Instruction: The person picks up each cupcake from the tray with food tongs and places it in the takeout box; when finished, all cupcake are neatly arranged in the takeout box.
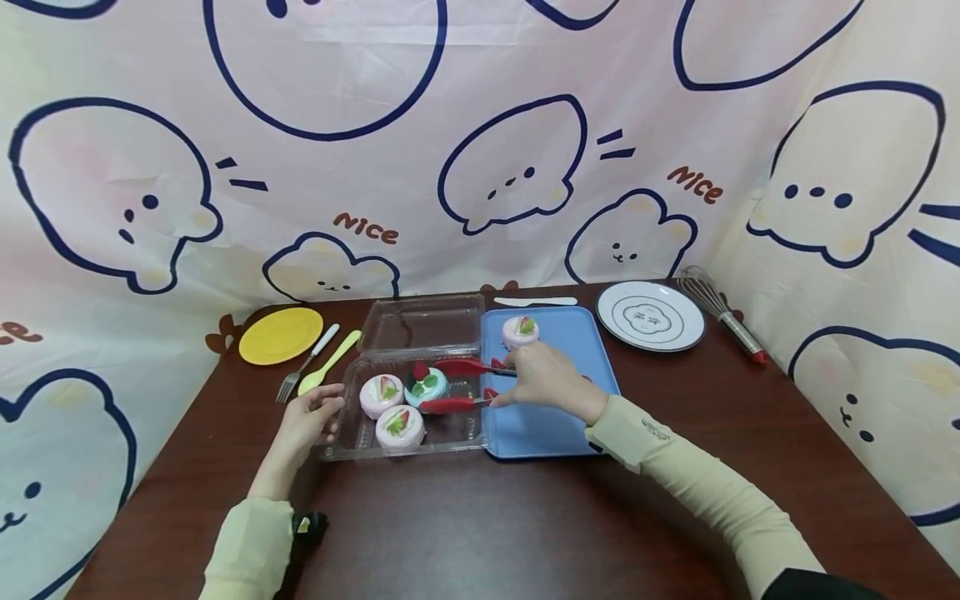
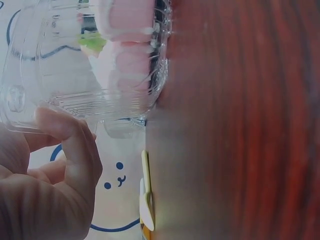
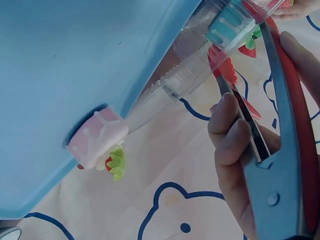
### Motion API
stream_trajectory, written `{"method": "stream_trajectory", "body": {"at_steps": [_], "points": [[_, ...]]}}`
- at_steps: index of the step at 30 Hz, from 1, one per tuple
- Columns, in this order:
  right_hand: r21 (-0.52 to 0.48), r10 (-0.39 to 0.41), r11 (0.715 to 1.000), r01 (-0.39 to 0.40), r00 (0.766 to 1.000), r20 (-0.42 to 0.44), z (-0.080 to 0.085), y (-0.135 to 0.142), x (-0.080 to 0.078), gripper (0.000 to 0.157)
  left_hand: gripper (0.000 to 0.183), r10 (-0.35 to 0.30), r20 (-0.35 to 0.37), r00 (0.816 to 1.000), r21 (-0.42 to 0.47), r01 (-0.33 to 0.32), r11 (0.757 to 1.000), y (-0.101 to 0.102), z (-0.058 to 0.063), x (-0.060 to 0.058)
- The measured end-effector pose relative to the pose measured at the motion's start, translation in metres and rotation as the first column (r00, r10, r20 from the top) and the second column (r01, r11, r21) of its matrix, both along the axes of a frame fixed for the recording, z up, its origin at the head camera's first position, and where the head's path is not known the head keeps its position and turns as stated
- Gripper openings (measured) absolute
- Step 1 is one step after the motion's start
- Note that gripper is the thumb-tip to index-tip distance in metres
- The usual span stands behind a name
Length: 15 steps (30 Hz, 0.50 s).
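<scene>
Seemingly bracing the box (image 1: 444, 450), my left hand (image 1: 306, 419) pinches its nine-o'clock rim; my right hand (image 1: 549, 377) grips parted tongs (image 1: 450, 405) astride the blue cake (image 1: 426, 393).

Head view evenly lit, soft shadows. Left wrist: pale glare on desk (image 2: 235, 120), surface blurry.

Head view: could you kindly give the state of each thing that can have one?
Clear plastic hinged box: open, lid folded back
Red-tipped metal tongs: held by right hand, jaws either side of round blue cake
Blue rectangular tray: holding one round pink cake
Left hand: touching the box's edge
Round yellow plate: lying flat
Round white plate: printed side up
</scene>
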State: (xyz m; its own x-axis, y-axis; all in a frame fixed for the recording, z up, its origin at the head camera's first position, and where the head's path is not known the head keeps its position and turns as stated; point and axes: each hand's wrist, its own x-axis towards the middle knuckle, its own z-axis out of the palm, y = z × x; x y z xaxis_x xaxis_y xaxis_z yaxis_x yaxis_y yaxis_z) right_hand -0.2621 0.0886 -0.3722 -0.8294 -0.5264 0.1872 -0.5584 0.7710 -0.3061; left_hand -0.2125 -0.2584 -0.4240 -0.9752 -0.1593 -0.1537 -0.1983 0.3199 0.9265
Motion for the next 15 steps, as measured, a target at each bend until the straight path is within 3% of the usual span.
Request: {"method": "stream_trajectory", "body": {"at_steps": [15], "points": [[0.038,-0.045,0.998,0.043,0.998,0.044,0.0024,-0.0097,0.0029,0.05,0.039,0.001,0.014,1.0,-0.033,0.0,0.999,-0.002,0.0004,0.0]]}}
